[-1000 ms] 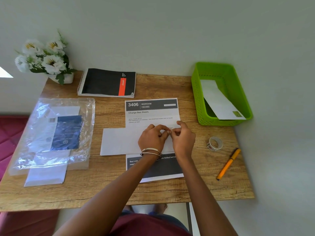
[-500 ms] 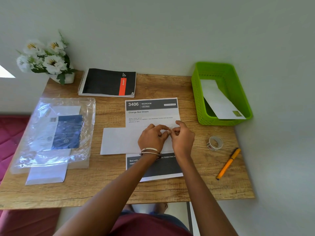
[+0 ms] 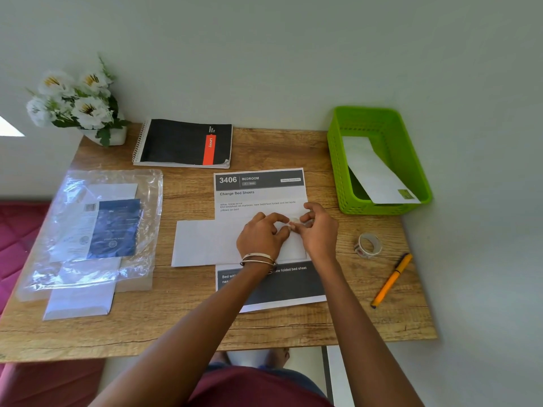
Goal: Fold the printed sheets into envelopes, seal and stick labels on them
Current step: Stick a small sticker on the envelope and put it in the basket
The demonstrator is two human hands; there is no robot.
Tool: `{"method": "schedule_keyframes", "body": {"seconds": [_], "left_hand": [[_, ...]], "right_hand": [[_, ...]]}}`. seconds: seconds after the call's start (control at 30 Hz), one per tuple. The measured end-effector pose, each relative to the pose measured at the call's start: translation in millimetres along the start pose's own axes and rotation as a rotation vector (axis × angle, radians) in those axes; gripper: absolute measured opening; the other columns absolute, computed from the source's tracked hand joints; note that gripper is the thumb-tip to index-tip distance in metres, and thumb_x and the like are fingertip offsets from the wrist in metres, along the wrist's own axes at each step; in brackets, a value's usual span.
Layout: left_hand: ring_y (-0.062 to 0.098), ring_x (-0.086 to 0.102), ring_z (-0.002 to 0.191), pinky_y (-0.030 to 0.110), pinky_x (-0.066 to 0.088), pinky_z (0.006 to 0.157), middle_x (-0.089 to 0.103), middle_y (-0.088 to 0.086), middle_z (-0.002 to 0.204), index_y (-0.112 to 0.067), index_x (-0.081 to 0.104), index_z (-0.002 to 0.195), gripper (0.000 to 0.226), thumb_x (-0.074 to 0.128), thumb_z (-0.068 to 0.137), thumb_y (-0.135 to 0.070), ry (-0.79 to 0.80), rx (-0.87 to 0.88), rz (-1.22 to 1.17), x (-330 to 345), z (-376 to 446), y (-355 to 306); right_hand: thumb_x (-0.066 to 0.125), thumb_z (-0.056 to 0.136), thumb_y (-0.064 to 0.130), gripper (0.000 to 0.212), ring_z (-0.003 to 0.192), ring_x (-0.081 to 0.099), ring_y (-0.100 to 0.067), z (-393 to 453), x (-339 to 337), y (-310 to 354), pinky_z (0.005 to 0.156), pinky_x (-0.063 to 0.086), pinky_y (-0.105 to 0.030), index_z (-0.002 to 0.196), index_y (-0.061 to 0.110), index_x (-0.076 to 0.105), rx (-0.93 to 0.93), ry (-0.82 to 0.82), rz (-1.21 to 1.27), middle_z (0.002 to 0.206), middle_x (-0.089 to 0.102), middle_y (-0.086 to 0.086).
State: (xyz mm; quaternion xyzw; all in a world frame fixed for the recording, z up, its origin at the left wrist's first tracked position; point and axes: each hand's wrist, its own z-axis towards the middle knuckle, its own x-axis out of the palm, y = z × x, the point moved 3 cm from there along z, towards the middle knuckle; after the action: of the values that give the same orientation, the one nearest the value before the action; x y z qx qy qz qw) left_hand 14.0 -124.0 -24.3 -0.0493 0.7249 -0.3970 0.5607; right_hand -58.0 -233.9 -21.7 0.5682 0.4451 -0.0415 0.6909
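Note:
A white envelope lies crosswise over a printed sheet headed "3406 Bedroom" in the middle of the wooden table. My left hand, with bangles on the wrist, and my right hand meet above the envelope's right part. Between their fingertips they pinch a small pale sticker. A roll of stickers lies to the right. A finished envelope with a green label leans inside the green basket.
A plastic bag of envelopes with a loose envelope covers the left side. A spiral notebook and a pot of white flowers stand at the back. An orange pen lies near the right edge.
Both hands stay over the envelope working the small sticker between their fingertips; the right hand's fingers have spread slightly. Nothing else has moved.

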Motion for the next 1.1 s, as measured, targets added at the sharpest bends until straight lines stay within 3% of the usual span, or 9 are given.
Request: {"method": "schedule_keyframes", "body": {"seconds": [0.47,0.67,0.93,1.1], "left_hand": [[0.012,0.056,0.079,0.019,0.03,0.052,0.057,-0.009,0.082,-0.037,0.067,0.101,0.023,0.063,0.081,-0.047,-0.019,0.025,0.041,0,-3,-1],[0.012,0.056,0.076,0.02,0.032,0.054,0.051,-0.012,0.078,-0.037,0.068,0.099,0.022,0.065,0.079,-0.046,0.016,-0.009,0.007,-1,-1,-1],[0.013,0.056,0.074,0.021,0.036,0.055,0.051,-0.011,0.078,-0.037,0.067,0.098,0.02,0.066,0.08,-0.045,0.025,-0.01,0.004,0,0,-1],[0.012,0.055,0.073,0.021,0.033,0.053,0.051,-0.01,0.078,-0.037,0.067,0.098,0.019,0.067,0.08,-0.043,0.043,-0.004,0.001,-1,1,-1]], "right_hand": [[0.083,0.07,0.02,0.047,0.077,0.062,-0.022,13,3,-10,0.072,0.05,-0.032,0.11,0.005,0.062,0.077,-0.017,0.05,0.076,0.062,-0.006],[0.079,0.075,0.024,0.045,0.074,0.058,-0.017,9,3,-7,0.064,0.043,-0.026,0.111,0.005,0.06,0.029,-0.049,0.023,0.077,0.058,-0.004],[0.081,0.072,0.015,0.063,0.072,0.053,-0.015,13,-8,-12,0.069,0.048,-0.031,0.128,0.011,0.052,-0.074,0.228,0.007,0.079,0.056,-0.006],[0.08,0.073,0.015,0.066,0.073,0.054,-0.016,17,-8,-8,0.068,0.047,-0.031,0.131,0.013,0.049,-0.081,0.262,-0.037,0.078,0.057,-0.005]]}}
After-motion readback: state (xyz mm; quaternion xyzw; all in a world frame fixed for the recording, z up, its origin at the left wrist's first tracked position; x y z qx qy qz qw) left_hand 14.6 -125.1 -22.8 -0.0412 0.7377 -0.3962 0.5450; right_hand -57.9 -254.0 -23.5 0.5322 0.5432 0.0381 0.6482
